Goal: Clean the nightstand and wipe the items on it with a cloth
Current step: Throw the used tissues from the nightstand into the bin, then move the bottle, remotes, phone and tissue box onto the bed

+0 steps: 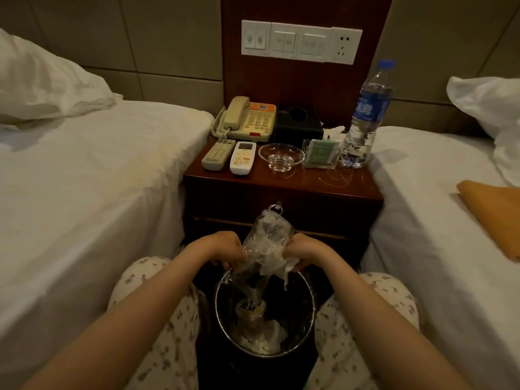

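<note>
Left hand (225,247) and right hand (307,248) both grip crumpled clear plastic (267,237) over bin (311,294), fingers curled round it; nightstand (281,184) just behind; orange cloth (492,216) lies on right bed (422,235).

The water bottle (365,130) has a blue label (369,109) with large white Chinese characters, too blurred to read for certain. On the wall, the leftmost switch plate (255,39) shows two crossed-circle symbols. Print on the telephone (247,121), both remotes (219,154) and the green card (321,152) is too small to make out.
</note>
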The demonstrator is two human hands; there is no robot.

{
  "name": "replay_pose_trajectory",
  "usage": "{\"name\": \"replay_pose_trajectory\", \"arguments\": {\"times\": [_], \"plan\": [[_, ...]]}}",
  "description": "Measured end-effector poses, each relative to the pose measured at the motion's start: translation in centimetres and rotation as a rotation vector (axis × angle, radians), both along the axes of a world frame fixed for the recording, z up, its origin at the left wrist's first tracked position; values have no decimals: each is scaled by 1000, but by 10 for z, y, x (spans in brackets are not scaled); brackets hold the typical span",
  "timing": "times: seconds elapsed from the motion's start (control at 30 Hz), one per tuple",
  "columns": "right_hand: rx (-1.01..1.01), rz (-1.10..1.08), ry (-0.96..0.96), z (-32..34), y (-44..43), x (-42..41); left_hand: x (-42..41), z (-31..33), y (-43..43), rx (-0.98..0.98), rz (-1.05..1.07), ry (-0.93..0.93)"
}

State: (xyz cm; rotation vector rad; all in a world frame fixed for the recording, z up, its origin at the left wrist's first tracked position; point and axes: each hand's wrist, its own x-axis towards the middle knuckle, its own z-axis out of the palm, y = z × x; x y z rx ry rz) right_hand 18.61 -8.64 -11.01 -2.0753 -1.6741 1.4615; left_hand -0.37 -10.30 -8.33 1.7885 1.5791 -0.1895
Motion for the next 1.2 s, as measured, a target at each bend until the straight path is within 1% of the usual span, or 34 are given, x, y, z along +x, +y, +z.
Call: {"name": "replay_pose_trajectory", "arguments": {"times": [0.07, 0.23, 0.3, 0.4, 0.47, 0.57, 0.7, 0.77, 0.83, 0.93, 1.0, 1.07, 1.2], "plan": [[-4, 21, -49, -4, -1, -2, 1, -9, 1, -12, 6, 31], [-125, 121, -108, -8, -6, -7, 7, -30, 1, -77, -4, 116], [-110, 137, -136, -7, -5, -6, 9, -34, 1, -97, -16, 138], [-20, 121, -185, -4, -2, -1, 12, -35, 4, -119, -32, 152], [14, 93, -156, 5, 0, 2, 13, -35, 7, -137, -49, 163], [46, 44, -34, 28, 4, 12, 13, -37, 10, -194, -114, 207], [186, -52, 84, 60, 13, 27, 13, -45, 12, -256, -160, 263], [215, -88, 105, 68, 15, 30, 15, -41, 11, -299, -208, 323], [191, -65, 94, 67, 13, 29, 18, -35, 10, -295, -226, 349], [149, -9, 74, 56, 10, 25, 22, -21, 15, -202, -189, 294], [168, -25, 89, 57, 12, 24, 27, -6, 22, -182, -151, 197], [213, -63, 122, 69, 15, 26, 35, 17, 33, -148, -109, 80], [400, -159, 220, 108, 22, 36, 57, 76, 55, 38, -65, -165]]}}
